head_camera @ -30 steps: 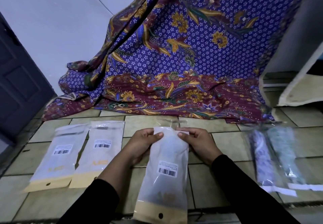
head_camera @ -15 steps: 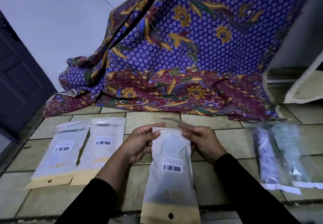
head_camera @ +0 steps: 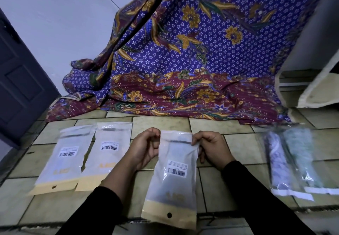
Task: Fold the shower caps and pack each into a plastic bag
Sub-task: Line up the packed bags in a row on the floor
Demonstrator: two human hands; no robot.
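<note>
A frosted plastic bag (head_camera: pixel 174 178) with a barcode label and a yellow hang strip lies lengthwise in front of me, something dark showing inside. My left hand (head_camera: pixel 145 148) pinches its top left corner and my right hand (head_camera: pixel 211 148) pinches the top right corner, the flap folded down over the mouth. Two more frosted bags (head_camera: pixel 62 161) (head_camera: pixel 106 154) lie flat side by side on the floor at the left. At the right, two clear bags hold rolled shower caps, one purple-patterned (head_camera: pixel 278 163) and one green (head_camera: pixel 302 159).
All of it rests on a beige tiled floor (head_camera: pixel 216 185). A purple and maroon batik cloth (head_camera: pixel 183 69) hangs and pools behind the bags. A dark door (head_camera: pixel 20 80) stands at the left, a white slanted panel (head_camera: pixel 315 91) at the right.
The flap at the bag's top, raised half a second ago, is folded down now. Both hands shifted along the bag's top edge; the bag tilted slightly.
</note>
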